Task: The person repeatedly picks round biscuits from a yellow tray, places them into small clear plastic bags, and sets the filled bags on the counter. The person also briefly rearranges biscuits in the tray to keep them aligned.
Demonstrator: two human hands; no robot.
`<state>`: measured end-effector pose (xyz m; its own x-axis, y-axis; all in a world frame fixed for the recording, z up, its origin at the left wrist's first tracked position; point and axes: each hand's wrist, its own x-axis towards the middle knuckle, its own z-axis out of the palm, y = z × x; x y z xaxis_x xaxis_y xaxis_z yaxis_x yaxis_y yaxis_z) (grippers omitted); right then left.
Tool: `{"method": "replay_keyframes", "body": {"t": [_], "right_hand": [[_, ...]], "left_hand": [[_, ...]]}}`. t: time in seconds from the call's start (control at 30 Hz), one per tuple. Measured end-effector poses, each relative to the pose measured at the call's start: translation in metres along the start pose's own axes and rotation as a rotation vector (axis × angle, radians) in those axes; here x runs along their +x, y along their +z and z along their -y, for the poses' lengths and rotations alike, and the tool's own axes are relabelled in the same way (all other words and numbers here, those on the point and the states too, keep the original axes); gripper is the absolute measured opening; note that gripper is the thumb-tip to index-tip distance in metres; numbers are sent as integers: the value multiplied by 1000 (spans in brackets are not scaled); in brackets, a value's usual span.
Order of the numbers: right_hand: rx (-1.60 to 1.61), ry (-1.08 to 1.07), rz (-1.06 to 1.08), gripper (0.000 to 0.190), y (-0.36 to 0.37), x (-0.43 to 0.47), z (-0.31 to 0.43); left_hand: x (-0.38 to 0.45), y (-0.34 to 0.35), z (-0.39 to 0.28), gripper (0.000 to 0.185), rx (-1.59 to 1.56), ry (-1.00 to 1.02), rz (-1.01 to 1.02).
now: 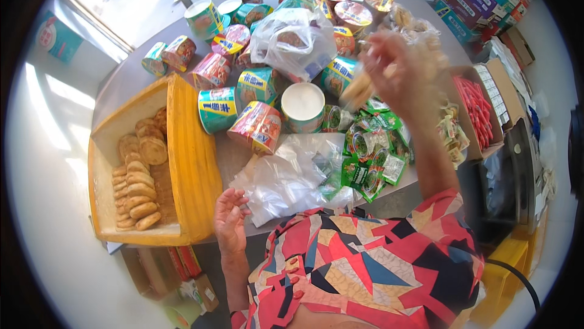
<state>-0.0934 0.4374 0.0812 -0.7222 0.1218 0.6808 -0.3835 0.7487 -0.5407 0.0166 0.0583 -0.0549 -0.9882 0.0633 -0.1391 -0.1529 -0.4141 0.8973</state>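
Observation:
My left hand (232,219) is at the table's near edge with its fingers loosely curled and nothing seen in it. Beside its fingertips lie flat clear plastic bags (287,178). My right hand (390,66) is raised over the right side of the table, blurred by motion. Just below it is a blurred tan item (358,91); whether the hand grips it is unclear. Green printed packets (374,155) are heaped under my right forearm. Instant noodle cups (256,126) crowd the middle, some upright and some lying on their sides. Among them sits a white plastic carrier bag (294,43).
On the left, a yellow-sided wooden box (194,160) holds round flat breads (141,187). Clear-bagged tan food (424,41) lies at the right. A cardboard box (467,114) there contains red-wrapped sticks (474,112). Stacked cartons (479,0) stand beyond the table's far right.

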Motion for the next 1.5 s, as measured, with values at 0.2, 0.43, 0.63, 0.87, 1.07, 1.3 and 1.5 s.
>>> {"method": "replay_keyframes", "body": {"t": [0.2,0.43,0.63,0.87,1.07,1.3,1.5], "right_hand": [[785,-167,871,27,-35,-14,96],[1455,-120,1111,8,43,-76,99],[36,-82,663,27,173,-213,-28],[-118,-311,605,26,190,-223,-38],[142,-39,763,18,171,-186,13],[1134,581,989,30,177,-177,69],[716,171,1034,33,235,-240,29]], "left_hand": [[-1,10,3,38,0,4,-21],[-17,-1,3,26,-20,4,-117],[-28,-16,22,22,-34,-44,-179],[-28,-12,34,19,101,-82,-197],[-10,9,43,46,724,-54,-30],[1,4,62,48,765,116,-267],[-3,-18,21,27,21,220,-332]]}}
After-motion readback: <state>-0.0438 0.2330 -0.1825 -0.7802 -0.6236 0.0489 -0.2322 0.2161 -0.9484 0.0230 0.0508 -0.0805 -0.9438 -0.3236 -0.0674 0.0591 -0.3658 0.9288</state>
